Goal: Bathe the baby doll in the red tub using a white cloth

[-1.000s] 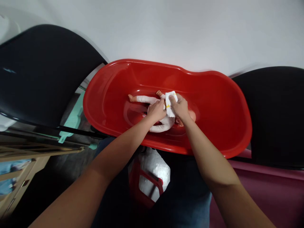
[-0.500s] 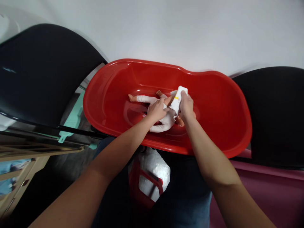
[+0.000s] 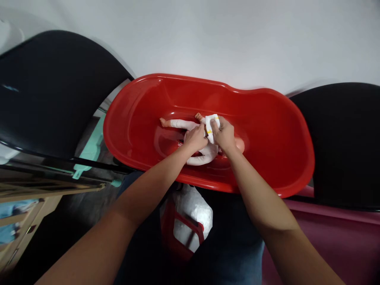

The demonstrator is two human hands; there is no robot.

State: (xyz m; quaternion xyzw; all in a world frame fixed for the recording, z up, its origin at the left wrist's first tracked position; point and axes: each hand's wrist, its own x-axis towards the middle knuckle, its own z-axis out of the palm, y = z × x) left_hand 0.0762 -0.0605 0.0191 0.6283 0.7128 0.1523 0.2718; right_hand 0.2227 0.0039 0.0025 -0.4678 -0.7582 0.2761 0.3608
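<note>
Head view, read as a clock face: a red baby bathtub [image 3: 267, 130] fills the middle, and a baby doll [image 3: 209, 153] in white clothing lies in it, one foot pointing toward nine o'clock and its rounded head toward three. The right hand [image 3: 225, 134] holds a folded white cloth [image 3: 211, 122] with yellow stripes, fingers closed on its three o'clock edge, above the doll's upper body. The left hand [image 3: 196, 138] rests against the doll, just on the nine o'clock side of the cloth; its fingers are drawn narrow, but I cannot tell what they grip. One black chair [image 3: 56, 95] stands at ten o'clock, another black chair [image 3: 347, 146] at three. A mint-green plastic piece [image 3: 90, 146] lies near nine o'clock, a wooden frame [image 3: 50, 204] at eight. A red stool [image 3: 188, 221] shows at six, between the wearer's legs, and a white wall [image 3: 202, 35] spans twelve.
</note>
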